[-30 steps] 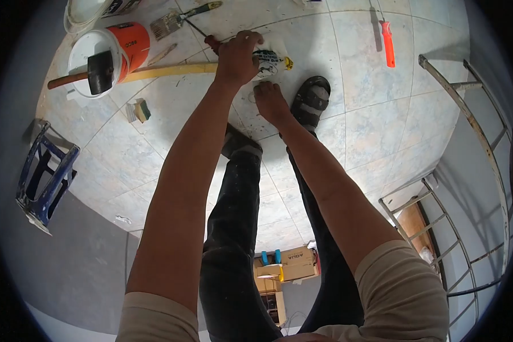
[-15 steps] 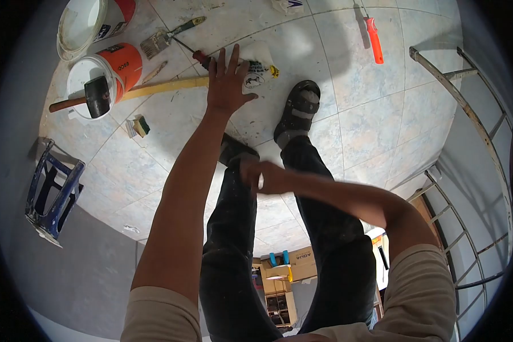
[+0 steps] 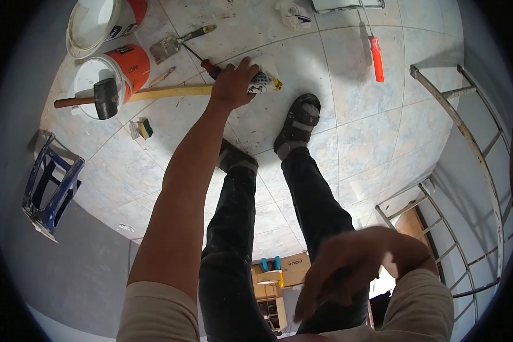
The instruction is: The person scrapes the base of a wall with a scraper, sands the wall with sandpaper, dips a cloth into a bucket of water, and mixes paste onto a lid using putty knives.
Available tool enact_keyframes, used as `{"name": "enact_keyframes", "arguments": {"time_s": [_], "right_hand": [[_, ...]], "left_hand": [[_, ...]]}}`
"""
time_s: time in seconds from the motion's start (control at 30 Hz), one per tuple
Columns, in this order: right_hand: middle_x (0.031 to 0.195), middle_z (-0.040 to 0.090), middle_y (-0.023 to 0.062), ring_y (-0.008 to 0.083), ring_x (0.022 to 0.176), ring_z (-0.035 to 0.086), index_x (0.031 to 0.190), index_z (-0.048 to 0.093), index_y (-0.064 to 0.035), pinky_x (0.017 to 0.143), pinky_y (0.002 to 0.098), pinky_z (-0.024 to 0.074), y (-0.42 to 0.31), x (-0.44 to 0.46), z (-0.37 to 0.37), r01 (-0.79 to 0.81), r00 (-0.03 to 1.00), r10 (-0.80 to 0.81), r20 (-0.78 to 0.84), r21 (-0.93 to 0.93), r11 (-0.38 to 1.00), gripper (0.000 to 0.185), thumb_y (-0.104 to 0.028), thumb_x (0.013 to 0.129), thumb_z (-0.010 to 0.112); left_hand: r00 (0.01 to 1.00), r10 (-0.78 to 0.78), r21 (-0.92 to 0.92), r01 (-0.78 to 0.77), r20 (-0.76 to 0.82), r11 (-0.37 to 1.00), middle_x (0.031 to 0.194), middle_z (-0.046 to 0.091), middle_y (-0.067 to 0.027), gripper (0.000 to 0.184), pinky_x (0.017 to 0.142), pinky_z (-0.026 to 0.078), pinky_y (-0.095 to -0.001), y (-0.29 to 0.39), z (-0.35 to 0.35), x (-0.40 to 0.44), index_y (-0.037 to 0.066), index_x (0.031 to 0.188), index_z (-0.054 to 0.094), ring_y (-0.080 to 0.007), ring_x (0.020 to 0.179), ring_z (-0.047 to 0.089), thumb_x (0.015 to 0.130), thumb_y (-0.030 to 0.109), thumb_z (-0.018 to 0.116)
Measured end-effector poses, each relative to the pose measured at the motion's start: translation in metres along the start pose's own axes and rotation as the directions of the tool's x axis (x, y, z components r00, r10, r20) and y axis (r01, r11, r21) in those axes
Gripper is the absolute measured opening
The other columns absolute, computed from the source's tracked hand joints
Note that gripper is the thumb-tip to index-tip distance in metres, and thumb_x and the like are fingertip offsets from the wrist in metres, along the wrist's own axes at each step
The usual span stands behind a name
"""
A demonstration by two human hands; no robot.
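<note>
Reaching down to the floor, my left hand (image 3: 232,86) has its fingers curled over a white printed plastic bag (image 3: 263,83) with a yellow bit at one end. Just beyond those fingers is a screwdriver (image 3: 210,67) with a red and black handle. A yellowish flat strip (image 3: 174,92) runs from the bucket to beneath my left wrist. My right hand (image 3: 342,268) is raised over my right thigh, smeared by motion; its fingers cannot be made out clearly.
Two paint buckets (image 3: 134,68) stand at the left, a rubber mallet (image 3: 105,98) across the nearer one. A wide paintbrush (image 3: 166,48), a sponge (image 3: 145,128), a blue stool (image 3: 54,182), a red-handled roller (image 3: 377,60) by a tray (image 3: 347,4), and a metal ladder (image 3: 467,119) surround me.
My left hand has gone from spread fingers above the floor to curled fingers on the plastic bag. My right hand has swung back from near my left shin to my right thigh.
</note>
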State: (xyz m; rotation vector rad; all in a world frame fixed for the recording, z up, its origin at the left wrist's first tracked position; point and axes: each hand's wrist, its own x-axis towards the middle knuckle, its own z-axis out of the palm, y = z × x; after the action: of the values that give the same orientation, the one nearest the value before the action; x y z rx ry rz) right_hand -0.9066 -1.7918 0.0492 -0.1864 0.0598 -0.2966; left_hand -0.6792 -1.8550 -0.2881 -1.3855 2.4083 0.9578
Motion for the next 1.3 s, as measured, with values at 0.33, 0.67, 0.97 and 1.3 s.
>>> {"name": "enact_keyframes", "arguments": {"time_s": [0.33,0.67,0.97,1.3], "right_hand": [[0.144,0.059,0.0189,0.0239,0.086,0.073,0.125,0.054,-0.0043,0.070,0.0352,0.0610,-0.006,-0.028,-0.220,-0.669,0.402,-0.578,-0.710,-0.659,0.344,0.071,-0.021,0.069,0.094],[0.147,0.052,0.0232,0.0423,0.117,0.065,0.146,0.049,-0.0221,0.099,0.0489,0.0537,-0.022,0.038,-0.238,-0.669,0.677,-0.493,-0.547,-0.736,-0.103,0.095,-0.045,0.063,0.090],[0.128,0.057,0.0221,0.0425,0.118,0.061,0.141,0.043,-0.0122,0.099,0.0483,0.0514,-0.047,0.043,-0.240,-0.685,0.720,-0.160,-0.675,-0.729,-0.006,0.102,-0.043,0.058,0.096],[0.125,0.061,0.0118,0.0253,0.119,0.060,0.149,0.037,-0.0132,0.095,0.0387,0.0572,-0.004,0.009,-0.274,-0.492,0.738,0.094,-0.668,-0.437,0.753,0.093,-0.008,0.073,0.088]], "left_hand": [[0.999,0.046,-0.294,-0.044,0.002,0.955,0.133,0.060,-0.0092,0.062,0.090,0.056,-0.0457,-0.012,-0.017,0.008,0.015,0.128,0.058,-0.0346,0.107,0.066,0.072,0.026,0.084],[0.994,0.056,-0.250,-0.031,0.096,0.968,0.096,0.070,-0.0206,0.070,0.079,0.057,-0.0499,0.022,-0.082,-0.015,0.005,0.126,0.041,-0.0401,0.092,0.071,0.074,0.024,0.084],[0.966,0.236,-0.413,-0.257,-0.101,0.874,0.107,0.071,-0.0110,0.050,0.087,0.055,-0.0435,0.038,-0.084,-0.053,0.011,0.116,0.062,-0.0328,0.102,0.069,0.072,0.020,0.084],[0.999,-0.035,-0.676,0.010,-0.024,0.737,0.088,0.068,-0.0156,0.048,0.075,0.056,-0.0395,0.048,-0.089,-0.091,0.004,0.101,0.056,-0.0316,0.083,0.071,0.071,0.023,0.088]]}}
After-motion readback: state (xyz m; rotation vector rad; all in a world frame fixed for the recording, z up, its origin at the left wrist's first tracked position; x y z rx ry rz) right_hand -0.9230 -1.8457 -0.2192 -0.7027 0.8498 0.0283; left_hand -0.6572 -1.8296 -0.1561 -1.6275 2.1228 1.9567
